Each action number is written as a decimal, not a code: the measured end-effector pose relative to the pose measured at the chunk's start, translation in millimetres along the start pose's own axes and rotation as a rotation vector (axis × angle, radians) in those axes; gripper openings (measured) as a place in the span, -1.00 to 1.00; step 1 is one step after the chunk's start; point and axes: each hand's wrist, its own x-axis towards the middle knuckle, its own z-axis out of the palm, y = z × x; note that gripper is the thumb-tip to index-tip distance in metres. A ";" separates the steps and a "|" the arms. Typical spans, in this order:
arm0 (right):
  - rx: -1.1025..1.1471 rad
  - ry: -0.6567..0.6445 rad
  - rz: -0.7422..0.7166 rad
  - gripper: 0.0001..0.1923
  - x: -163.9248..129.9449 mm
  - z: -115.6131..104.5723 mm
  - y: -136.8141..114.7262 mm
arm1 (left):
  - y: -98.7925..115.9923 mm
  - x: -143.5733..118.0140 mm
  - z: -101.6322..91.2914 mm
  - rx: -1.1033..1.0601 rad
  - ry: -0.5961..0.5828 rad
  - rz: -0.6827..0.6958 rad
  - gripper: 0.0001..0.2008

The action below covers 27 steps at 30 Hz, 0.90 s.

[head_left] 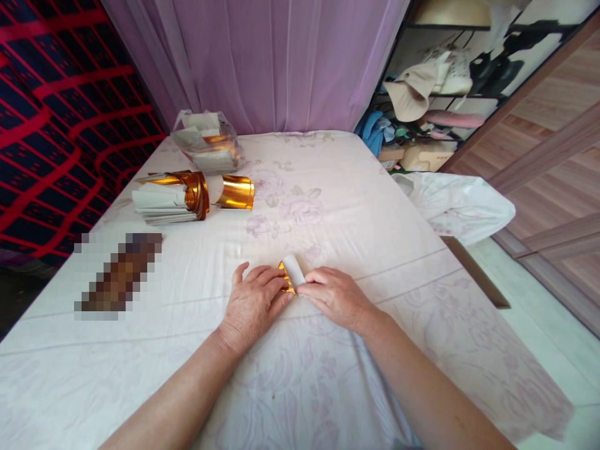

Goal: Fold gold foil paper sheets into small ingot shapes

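On the flower-printed white bedsheet (328, 206), my left hand (253, 306) pins the small gold-and-white foil paper strip (291, 273); my right hand (335, 297) pinches its edge, fingers clamped. I should press the crease flat, evenly.

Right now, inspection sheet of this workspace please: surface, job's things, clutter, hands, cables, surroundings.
Surface: white floral sheet spread flat.
Job's things: small gold-and-white paper piece, pinched between both hands on the sheet.
Clutter: stack of gold-backed strips and a curled gold sheet far left; clear bag of papers behind them; blurred patch at left.
Hands: left hand and right hand both pressing on the paper piece.
Cables: nothing seen.
Surroundings: purple curtain behind, red-patterned cloth left, cluttered shelves right.
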 end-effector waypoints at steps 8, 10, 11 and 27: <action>0.050 -0.013 -0.007 -0.77 0.5 3.1 -2.8 | -0.3 1.2 1.9 -0.040 -0.013 -0.084 -0.93; 0.058 0.012 0.000 -0.72 -0.6 2.8 0.4 | -1.2 1.8 2.4 -0.047 -0.012 -0.092 -0.93; 0.050 0.028 -0.002 -0.74 -0.8 2.4 1.5 | -1.9 1.9 2.8 -0.050 -0.010 -0.094 -0.93; 0.115 0.115 -0.009 -0.94 3.7 6.6 -3.3 | -1.9 -1.3 1.4 -0.067 -0.038 -0.128 -0.90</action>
